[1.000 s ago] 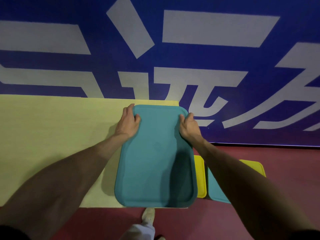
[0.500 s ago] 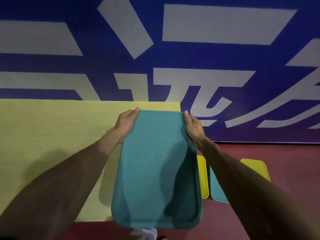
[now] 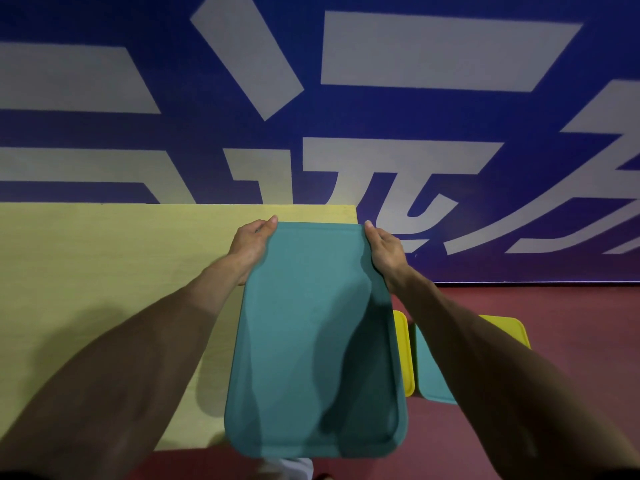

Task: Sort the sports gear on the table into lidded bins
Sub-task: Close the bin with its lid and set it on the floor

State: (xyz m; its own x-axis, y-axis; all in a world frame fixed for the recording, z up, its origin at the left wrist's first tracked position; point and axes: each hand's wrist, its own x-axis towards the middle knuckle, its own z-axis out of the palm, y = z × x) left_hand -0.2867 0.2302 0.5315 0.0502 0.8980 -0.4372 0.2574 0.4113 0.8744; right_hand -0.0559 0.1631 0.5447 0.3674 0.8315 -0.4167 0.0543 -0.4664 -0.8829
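I hold a teal bin lid (image 3: 304, 341) with both hands, lifted and tilted over the right end of the yellow table (image 3: 104, 265). My left hand (image 3: 251, 242) grips its far left edge. On the far right edge sits my right hand (image 3: 386, 249), also gripping. The lid's near end hangs past the table's front edge, toward me. No sports gear shows on the table.
On the red floor to the right of the table lie a yellow lid (image 3: 403, 355), a teal lid (image 3: 429, 372) and another yellow lid (image 3: 505, 329), partly hidden by my right arm. A blue wall with large white characters (image 3: 415, 50) stands behind.
The lid has come up off the table and tipped toward me. My fingers have shifted from lying on its rim to gripping its far corners.
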